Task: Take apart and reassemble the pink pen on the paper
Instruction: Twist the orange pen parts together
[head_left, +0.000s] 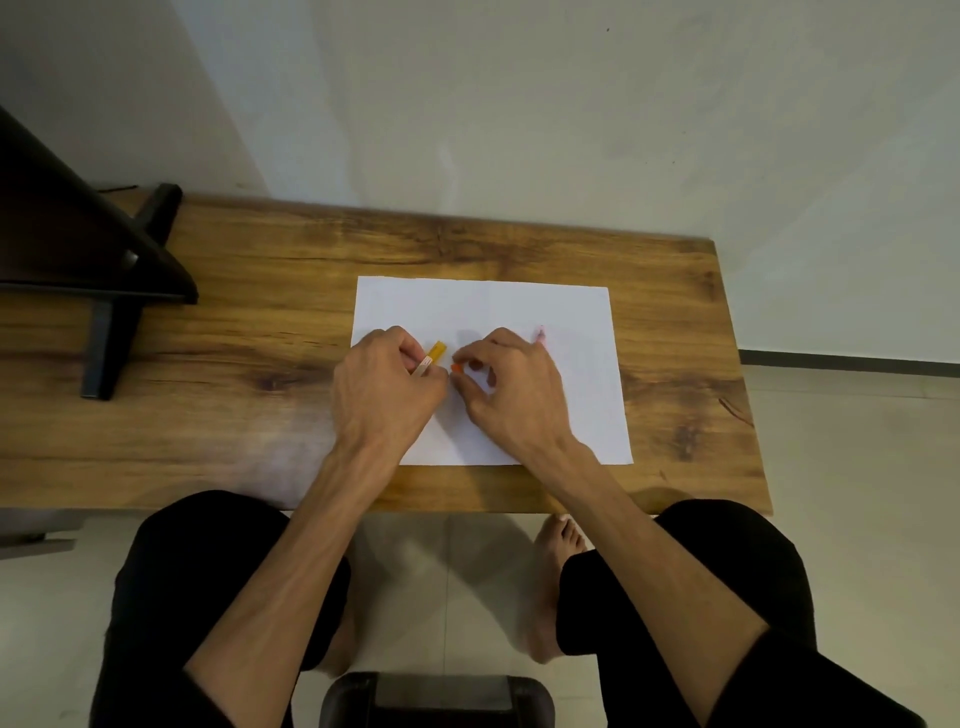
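Left hand (387, 384), centre frame over the paper (587, 374), has its fingers clamped on a pale barrel with a yellow-orange section (432, 357), its long axis running from lower left up to upper right. Right hand (511, 387), just beside it to the right, pinches a small orange piece (456, 367) at its fingertips (464, 358), close to the barrel's lower portion; whether they touch cannot be told. A pink part (540, 334) shows behind the right hand's knuckles, upper right, mostly hidden; judged mid-assembly or mid-disassembly.
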